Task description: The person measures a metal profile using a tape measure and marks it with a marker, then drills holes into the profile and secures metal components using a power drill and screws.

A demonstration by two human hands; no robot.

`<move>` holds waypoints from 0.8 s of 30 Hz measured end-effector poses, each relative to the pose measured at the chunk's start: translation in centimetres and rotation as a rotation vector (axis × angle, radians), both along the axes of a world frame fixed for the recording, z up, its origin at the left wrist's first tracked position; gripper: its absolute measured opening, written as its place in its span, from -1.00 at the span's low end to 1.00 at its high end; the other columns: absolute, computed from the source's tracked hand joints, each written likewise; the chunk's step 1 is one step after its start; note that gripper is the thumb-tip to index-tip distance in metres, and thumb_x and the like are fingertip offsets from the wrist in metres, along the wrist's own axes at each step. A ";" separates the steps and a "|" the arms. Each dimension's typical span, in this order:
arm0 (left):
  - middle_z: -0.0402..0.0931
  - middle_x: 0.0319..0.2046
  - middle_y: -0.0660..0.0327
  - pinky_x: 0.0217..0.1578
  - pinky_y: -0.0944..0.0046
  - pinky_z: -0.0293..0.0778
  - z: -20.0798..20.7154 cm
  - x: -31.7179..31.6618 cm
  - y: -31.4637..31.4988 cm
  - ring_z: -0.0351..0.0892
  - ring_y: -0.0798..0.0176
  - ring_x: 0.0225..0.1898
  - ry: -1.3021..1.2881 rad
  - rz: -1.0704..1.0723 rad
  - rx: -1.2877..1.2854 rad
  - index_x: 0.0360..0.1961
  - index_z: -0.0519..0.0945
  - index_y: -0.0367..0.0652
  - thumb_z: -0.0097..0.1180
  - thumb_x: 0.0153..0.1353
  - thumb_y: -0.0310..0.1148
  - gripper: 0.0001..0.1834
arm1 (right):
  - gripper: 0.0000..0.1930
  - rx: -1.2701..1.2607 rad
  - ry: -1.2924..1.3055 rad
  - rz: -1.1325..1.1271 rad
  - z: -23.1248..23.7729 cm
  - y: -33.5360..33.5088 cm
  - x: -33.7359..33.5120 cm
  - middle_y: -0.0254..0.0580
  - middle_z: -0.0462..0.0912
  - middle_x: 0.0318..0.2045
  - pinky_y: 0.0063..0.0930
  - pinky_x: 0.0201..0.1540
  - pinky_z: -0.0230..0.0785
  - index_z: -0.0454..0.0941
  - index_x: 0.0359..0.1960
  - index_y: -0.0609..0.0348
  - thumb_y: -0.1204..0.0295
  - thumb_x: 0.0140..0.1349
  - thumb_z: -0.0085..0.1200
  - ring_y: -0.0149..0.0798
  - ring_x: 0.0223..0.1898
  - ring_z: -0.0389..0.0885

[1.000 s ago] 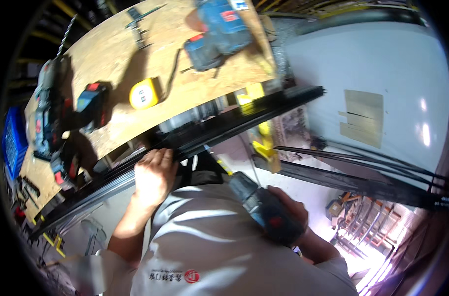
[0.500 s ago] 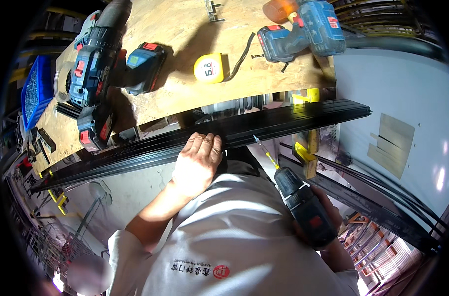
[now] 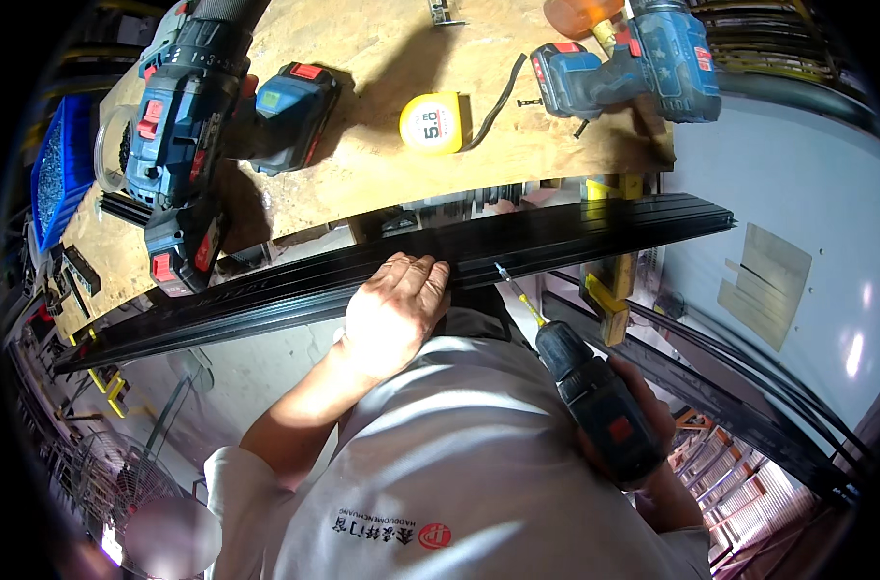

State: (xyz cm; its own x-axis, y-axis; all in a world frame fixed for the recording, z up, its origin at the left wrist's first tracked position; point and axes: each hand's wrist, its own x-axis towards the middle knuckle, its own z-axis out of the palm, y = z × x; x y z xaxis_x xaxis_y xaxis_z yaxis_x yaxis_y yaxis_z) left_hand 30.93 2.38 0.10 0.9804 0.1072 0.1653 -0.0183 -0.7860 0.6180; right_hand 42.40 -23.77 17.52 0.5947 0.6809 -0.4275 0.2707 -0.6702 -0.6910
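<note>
A long black metal profile (image 3: 594,227) with grooves along its side lies crosswise in front of me, along the near side of the workbench. My left hand (image 3: 398,309) is closed over its near edge, the fingers lying on top and the thumb hidden. In my right hand (image 3: 649,406) is a black cordless drill (image 3: 609,425), its handle and most of my fingers hidden behind its body. A long yellowish bit (image 3: 527,304) points from the drill up and left, its tip beside the profile's near edge; whether they touch I cannot tell.
On the wooden workbench (image 3: 362,184) are a yellow tape measure (image 3: 430,124), blue cordless drills (image 3: 184,126) at left and another blue power tool (image 3: 677,63) at right. A blue bin (image 3: 63,174) holds small metal parts. Yellow brackets (image 3: 604,295) stand beneath the profile.
The bench and its tools appear slightly farther right and up in view. My left hand stays on the profile, and the drill holds nearly the same place beside it.
</note>
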 end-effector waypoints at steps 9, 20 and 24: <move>0.64 -0.27 -0.10 -0.08 0.04 0.64 -0.8 -0.1 0.4 0.69 -0.05 -0.21 -0.052 -0.029 -0.050 -0.13 0.63 -0.46 0.41 -0.11 -0.50 -0.55 | -0.24 -0.161 0.140 0.016 1.3 3.6 0.8 -0.07 0.72 -0.16 -0.44 -0.13 0.55 0.33 0.32 0.29 0.35 0.09 0.40 -0.22 -0.20 0.75; 0.65 -0.24 -0.10 -0.04 0.00 0.64 -1.1 0.0 1.2 0.69 -0.04 -0.21 -0.030 -0.086 -0.045 -0.12 0.65 -0.46 0.37 -0.06 -0.47 -0.57 | -0.23 -0.253 0.327 -0.078 3.2 8.1 2.4 -0.03 0.69 -0.07 -0.40 0.01 0.53 0.32 0.32 0.29 0.43 0.05 0.40 -0.21 -0.11 0.72; 0.66 -0.24 -0.10 -0.03 -0.01 0.64 -1.0 0.1 1.2 0.69 -0.03 -0.19 -0.018 -0.090 -0.068 -0.12 0.65 -0.45 0.37 -0.05 -0.47 -0.58 | -0.21 -0.316 0.304 -0.008 3.0 8.7 2.8 -0.04 0.72 -0.16 -0.39 -0.09 0.57 0.32 0.34 0.25 0.42 0.03 0.41 -0.15 -0.20 0.76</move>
State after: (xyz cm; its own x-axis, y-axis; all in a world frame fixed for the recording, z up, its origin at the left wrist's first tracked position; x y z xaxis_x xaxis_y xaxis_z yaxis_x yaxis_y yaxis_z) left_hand 31.07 3.58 -0.86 0.9835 0.0300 0.1782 -0.0986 -0.7372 0.6685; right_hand 45.24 -15.05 20.50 0.4145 0.4846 -0.7703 0.0805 -0.8627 -0.4994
